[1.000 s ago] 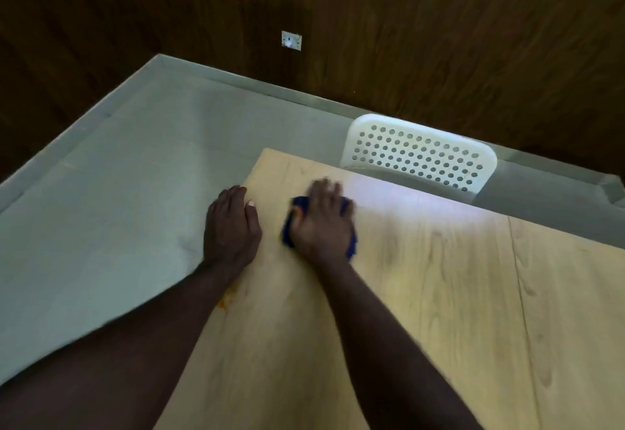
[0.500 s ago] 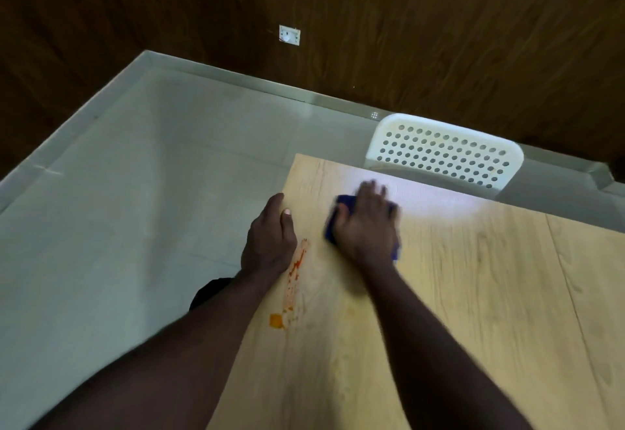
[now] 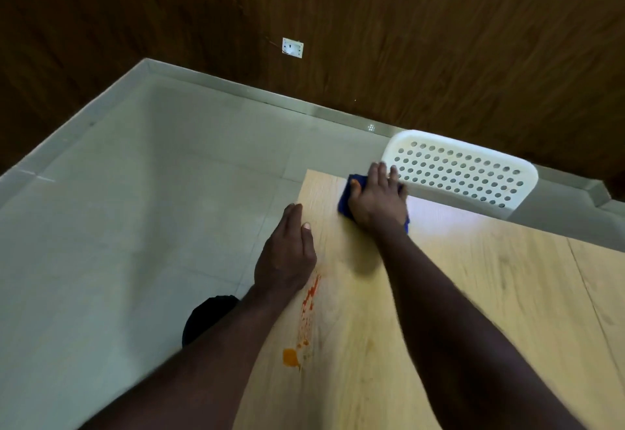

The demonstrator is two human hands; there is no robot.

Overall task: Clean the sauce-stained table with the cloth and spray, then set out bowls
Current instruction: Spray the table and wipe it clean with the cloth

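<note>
Now the right hand (image 3: 377,198) lies flat on the blue cloth (image 3: 345,199), fingers straight and spread and pointing to twelve o'clock, palm pressing the cloth onto the table (image 3: 490,294) close to its far left corner. Most of the cloth is hidden beneath the palm. A wider strip shows at the hand's nine o'clock beside the thumb, and slim edges show at about three and five o'clock. The left hand (image 3: 287,254) sits at seven o'clock from the right one, apart from the cloth. It rests open on the table's left edge with its thumb on the wood, its fingers straight along the rim, and nothing held. From the heel of that hand, the sauce stain (image 3: 309,304) runs toward six o'clock as a red-orange streak, ending in an orange blob (image 3: 291,358), well apart from the cloth. At the cloth's two o'clock, just past the table's far edge, stands a white perforated chair (image 3: 460,169). A wall socket (image 3: 293,47) sits on the dark wood wall at eleven o'clock.
</note>
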